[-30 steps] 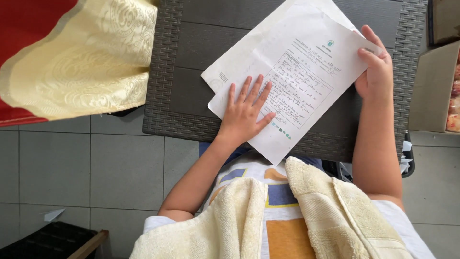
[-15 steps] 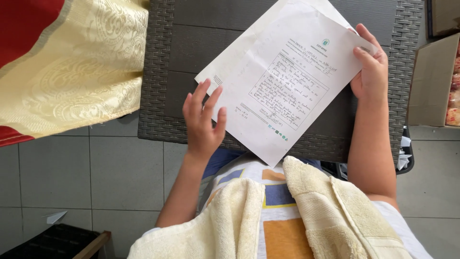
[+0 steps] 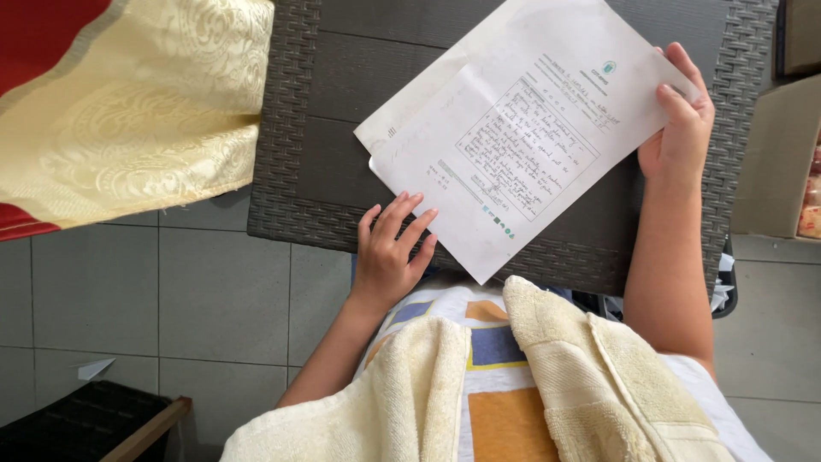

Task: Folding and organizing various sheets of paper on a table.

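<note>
- At the upper left of the frame we see a cream and red patterned cloth (image 3: 128, 111) hanging over grey floor tiles (image 3: 214, 299).
- Our left hand (image 3: 389, 257) lies flat and open on the near edge of the dark woven desk (image 3: 316, 128), fingers spread, gripping nothing, its fingertips just at the paper's lower corner.
- The white handwritten sheet (image 3: 522, 137) lies tilted across the desk in the upper middle, over another sheet.
- A cream towel (image 3: 590, 376) drapes our lap below.
- Our right hand (image 3: 680, 128) pinches the sheet's right edge, thumb on top.
- A cardboard box (image 3: 778, 162) stands at the right edge.
</note>
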